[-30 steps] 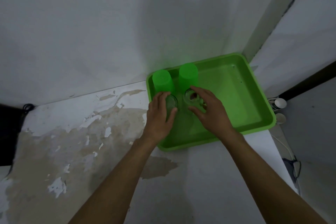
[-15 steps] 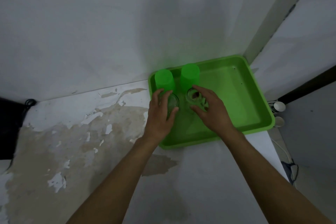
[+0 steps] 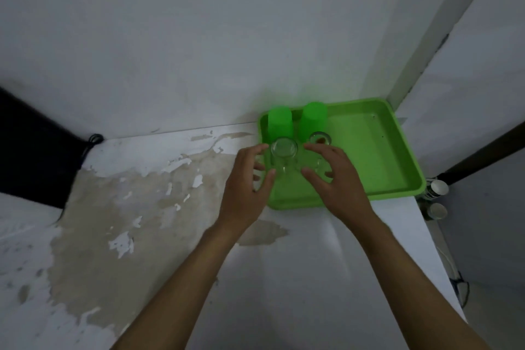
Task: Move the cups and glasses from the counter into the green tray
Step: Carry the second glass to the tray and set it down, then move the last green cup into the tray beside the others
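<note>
Counter (image 3: pixel 298 278): glasses (image 3: pixel 283 148) inside tray (image 3: pixel 369 150)

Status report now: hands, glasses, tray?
Left hand open beside left glass. Right hand open by right glass. Both glasses and two cups in tray. Nothing blocking.

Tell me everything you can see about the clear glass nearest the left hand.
The clear glass is a small transparent tumbler, seemingly empty, standing upright in the green tray, just in front of the left green cup. The left hand, fingers spread, is beside it; contact cannot be told.
</note>
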